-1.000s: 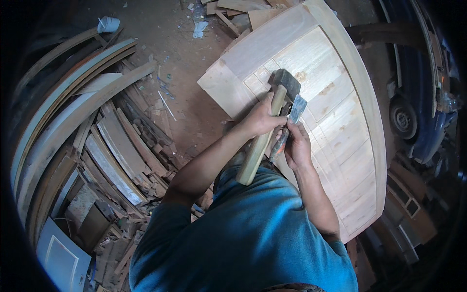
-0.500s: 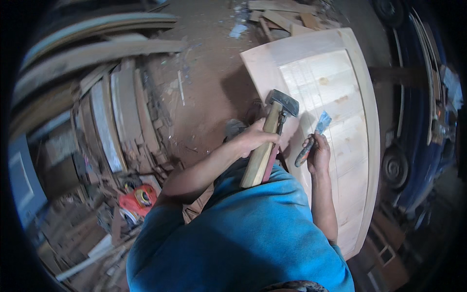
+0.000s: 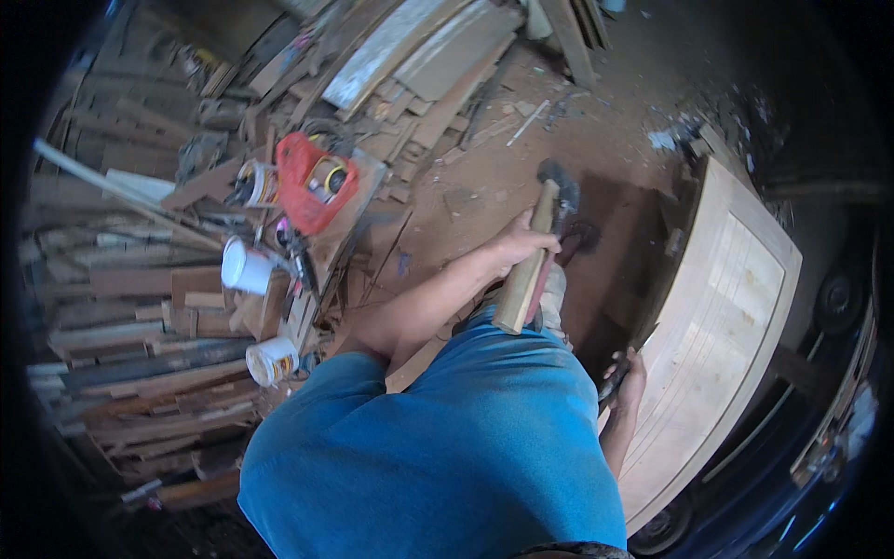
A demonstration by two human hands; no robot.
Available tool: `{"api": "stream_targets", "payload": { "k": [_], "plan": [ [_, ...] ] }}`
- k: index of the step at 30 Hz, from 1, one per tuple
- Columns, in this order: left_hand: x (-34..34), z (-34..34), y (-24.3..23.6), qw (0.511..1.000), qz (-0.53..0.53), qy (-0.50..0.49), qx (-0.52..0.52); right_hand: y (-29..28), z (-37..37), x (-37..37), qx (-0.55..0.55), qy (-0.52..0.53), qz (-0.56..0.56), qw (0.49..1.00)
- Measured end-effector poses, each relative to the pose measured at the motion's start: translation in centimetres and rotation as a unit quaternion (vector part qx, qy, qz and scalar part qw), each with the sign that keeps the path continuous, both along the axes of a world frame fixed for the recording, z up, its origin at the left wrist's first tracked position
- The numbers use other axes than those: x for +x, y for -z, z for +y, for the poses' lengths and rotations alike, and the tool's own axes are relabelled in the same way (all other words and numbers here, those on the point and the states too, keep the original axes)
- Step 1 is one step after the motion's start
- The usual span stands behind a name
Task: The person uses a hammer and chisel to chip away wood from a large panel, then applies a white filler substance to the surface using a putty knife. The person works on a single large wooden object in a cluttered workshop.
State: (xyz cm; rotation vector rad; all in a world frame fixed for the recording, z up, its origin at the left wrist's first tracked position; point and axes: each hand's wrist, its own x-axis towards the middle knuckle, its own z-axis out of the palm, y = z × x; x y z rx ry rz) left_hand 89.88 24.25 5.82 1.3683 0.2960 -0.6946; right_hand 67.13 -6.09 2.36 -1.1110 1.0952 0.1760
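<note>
My left hand [image 3: 521, 240] grips a bundle of a pale wooden bar [image 3: 521, 298] and a red handle [image 3: 538, 300], with a dark hammer head [image 3: 564, 197] at the upper end. The bundle lies over the front of my blue shirt. My right hand [image 3: 629, 377] is closed on a scraper [image 3: 615, 378], mostly seen edge-on and partly hidden, beside the left edge of a pale panelled wooden door [image 3: 698, 391]. That door stands to my right with its long edge toward me.
To the left lie piles of offcuts [image 3: 168, 410], a red plastic bag [image 3: 307, 205] with things in it, and white buckets [image 3: 246, 265]. Curved boards [image 3: 428, 65] are stacked at the top. A dark blue vehicle [image 3: 773, 484] is beyond the door, over a dirt floor [image 3: 466, 158].
The view has swung leftward, showing more of the piles, bag and buckets. The door now sits lower right. My right hand has dropped to the door's near edge, still holding the scraper.
</note>
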Motion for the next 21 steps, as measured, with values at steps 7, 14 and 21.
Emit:
{"api": "stream_targets", "payload": {
  "k": [7, 14, 21],
  "plan": [
    [-9.7, 18.2, 3.2, 0.968, 0.157, -0.193, -0.013, -1.3, 7.9, 0.4, -0.034, -0.215, 0.05, 0.975],
    [-18.0, 31.2, 4.2, 0.915, 0.07, -0.369, 0.149, 0.5, 12.9, 4.1, -0.082, -0.364, 0.057, 0.926],
    [-20.8, 43.8, 8.2, 0.862, 0.046, -0.438, 0.251, 0.2, 23.0, 9.7, -0.144, -0.471, 0.053, 0.869]
  ]
}}
